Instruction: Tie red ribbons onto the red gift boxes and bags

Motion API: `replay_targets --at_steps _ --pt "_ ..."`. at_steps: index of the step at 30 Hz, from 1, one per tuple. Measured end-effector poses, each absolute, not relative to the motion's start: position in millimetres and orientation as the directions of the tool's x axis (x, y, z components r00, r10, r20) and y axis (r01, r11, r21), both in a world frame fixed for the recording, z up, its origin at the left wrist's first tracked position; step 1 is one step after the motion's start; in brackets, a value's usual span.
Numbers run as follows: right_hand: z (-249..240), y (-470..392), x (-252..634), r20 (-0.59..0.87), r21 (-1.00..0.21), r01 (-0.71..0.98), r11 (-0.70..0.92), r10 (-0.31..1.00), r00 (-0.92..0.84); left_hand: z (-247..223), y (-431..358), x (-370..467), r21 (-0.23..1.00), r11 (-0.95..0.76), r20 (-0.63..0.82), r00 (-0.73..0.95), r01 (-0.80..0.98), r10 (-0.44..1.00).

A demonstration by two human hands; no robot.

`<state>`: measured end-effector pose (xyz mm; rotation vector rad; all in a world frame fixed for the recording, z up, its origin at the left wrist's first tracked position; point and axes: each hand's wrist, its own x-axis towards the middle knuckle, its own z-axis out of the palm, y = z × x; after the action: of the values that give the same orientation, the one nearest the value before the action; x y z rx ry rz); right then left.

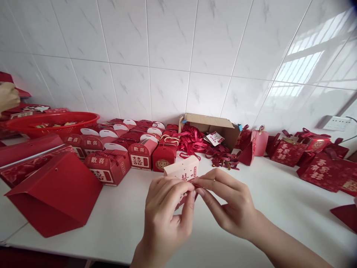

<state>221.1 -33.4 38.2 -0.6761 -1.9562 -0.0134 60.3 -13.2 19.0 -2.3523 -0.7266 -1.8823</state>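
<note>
A pale pink and red gift box (182, 168) with red characters stands on the white table, partly hidden behind my hands. My left hand (166, 210) is closed in a pinch in front of it, thumb against forefinger. The fingertips of my right hand (230, 204) are pinched together and meet those of the left. Whatever lies between the fingertips is too small and covered to make out. Just behind the box is a cardboard carton (220, 128) tipped on its side, with dark red ribbons (192, 138) spilling from it and a white printed card (215, 138) on top.
Rows of red gift boxes (139, 154) stand to the left, beside a large folded red box (60, 193). Further left are a red plastic basket (52, 130) and another person's hand (8, 96). Several ribboned red bags (287, 152) stand at right, below a wall socket (334, 123).
</note>
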Motion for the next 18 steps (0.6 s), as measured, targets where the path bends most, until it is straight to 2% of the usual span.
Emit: replay_targets --at_steps 6,11,13,18 --pt "34 -31 222 0.848 -0.235 0.452 0.861 0.409 -0.338 19 -15 61 0.306 -0.884 0.917 0.139 0.354 0.373" --pt "43 -29 226 0.809 -0.367 0.377 0.851 0.492 -0.321 20 -13 57 0.376 -0.880 0.881 0.181 0.291 0.436" --pt "48 -26 232 0.773 -0.418 0.319 0.851 0.517 -0.367 22 -13 56 0.412 -0.874 0.854 0.224 0.257 0.469" --pt "54 -20 244 0.692 -0.487 0.146 0.861 0.482 -0.538 23 -13 55 0.460 -0.867 0.823 0.273 0.193 0.498"
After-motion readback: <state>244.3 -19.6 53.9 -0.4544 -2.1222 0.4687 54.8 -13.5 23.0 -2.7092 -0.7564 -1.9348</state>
